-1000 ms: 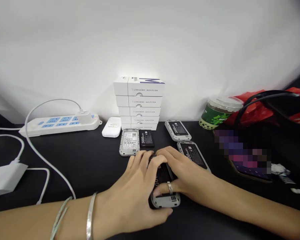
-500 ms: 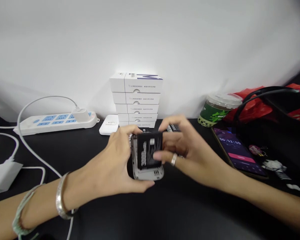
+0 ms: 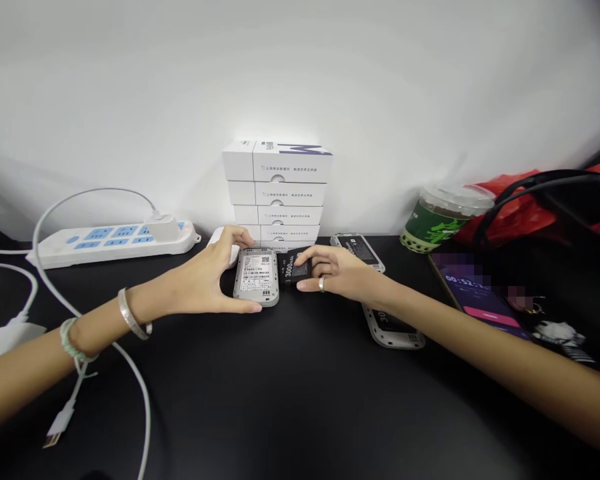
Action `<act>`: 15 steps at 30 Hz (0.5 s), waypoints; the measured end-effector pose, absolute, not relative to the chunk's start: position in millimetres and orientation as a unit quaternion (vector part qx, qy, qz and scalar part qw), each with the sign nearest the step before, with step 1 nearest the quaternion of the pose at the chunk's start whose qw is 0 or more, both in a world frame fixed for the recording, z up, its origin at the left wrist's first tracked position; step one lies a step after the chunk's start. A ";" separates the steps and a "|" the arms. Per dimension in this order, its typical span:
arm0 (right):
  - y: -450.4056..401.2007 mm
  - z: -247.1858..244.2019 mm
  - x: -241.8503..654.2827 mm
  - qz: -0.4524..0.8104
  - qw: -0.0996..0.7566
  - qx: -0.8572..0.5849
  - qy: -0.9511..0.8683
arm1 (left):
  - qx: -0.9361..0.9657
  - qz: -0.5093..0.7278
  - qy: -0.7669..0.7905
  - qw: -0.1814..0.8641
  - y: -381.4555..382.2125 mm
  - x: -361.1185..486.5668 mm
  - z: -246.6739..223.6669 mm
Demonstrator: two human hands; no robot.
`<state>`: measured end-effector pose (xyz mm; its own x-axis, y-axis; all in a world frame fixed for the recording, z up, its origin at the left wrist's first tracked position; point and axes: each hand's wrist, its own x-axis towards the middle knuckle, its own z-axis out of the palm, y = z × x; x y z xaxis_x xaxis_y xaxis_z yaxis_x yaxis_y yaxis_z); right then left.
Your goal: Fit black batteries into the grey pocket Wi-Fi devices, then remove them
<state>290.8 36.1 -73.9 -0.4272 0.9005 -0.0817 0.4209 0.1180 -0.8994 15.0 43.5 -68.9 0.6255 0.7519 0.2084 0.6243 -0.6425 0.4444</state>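
My left hand [image 3: 205, 277] grips an opened white device [image 3: 258, 277] by its sides, down at the black table; its bay shows a label and no battery. Just right of it, my right hand [image 3: 333, 270] has its fingers closed on a black battery [image 3: 300, 265] marked 3000mAh. Another dark battery seems to lie beside or under that one, partly hidden. Behind my right hand lies an open device with a black battery in it [image 3: 361, 251]. A second such device [image 3: 395, 333] lies under my right forearm.
White boxes [image 3: 290, 173] are stacked against the wall, with a white device [image 3: 217, 237] beside them. A power strip [image 3: 115, 247] and cables lie left. To the right are a green cup [image 3: 435, 220], a phone [image 3: 475, 287] and a red bag [image 3: 520, 213].
The battery has come out from over the device's bay and moved right in my right hand. My left hand and the device have moved left and farther away.
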 end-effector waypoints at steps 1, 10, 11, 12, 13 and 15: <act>37.4 -73.9 291.5 0.461 0.247 -0.469 -0.712 | 0.887 0.186 0.390 0.164 43.0 15.1 -68.8; 27.3 -71.9 295.3 0.302 0.195 -0.471 -0.806 | 0.889 0.167 0.406 0.132 35.8 11.3 -68.5; 21.6 -68.2 300.8 0.283 0.195 -0.473 -0.811 | 0.890 0.172 0.403 0.123 30.9 9.2 -67.6; 14.8 -64.0 309.1 0.261 0.195 -0.476 -0.817 | 0.892 0.180 0.399 0.114 24.9 7.1 -66.7; 7.2 -59.9 320.2 0.236 0.192 -0.482 -0.822 | 0.893 0.190 0.395 0.103 17.8 5.0 -65.6; -8.7 -54.2 348.4 0.160 0.172 -0.497 -0.835 | 0.894 0.208 0.388 0.083 1.9 2.1 -64.1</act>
<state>348.4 -8.7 -54.2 -0.4458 0.8858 0.1286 0.7756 0.4540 -0.4386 2.1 1.9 -64.1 0.6121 0.7285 0.3076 0.6596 -0.6850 0.3094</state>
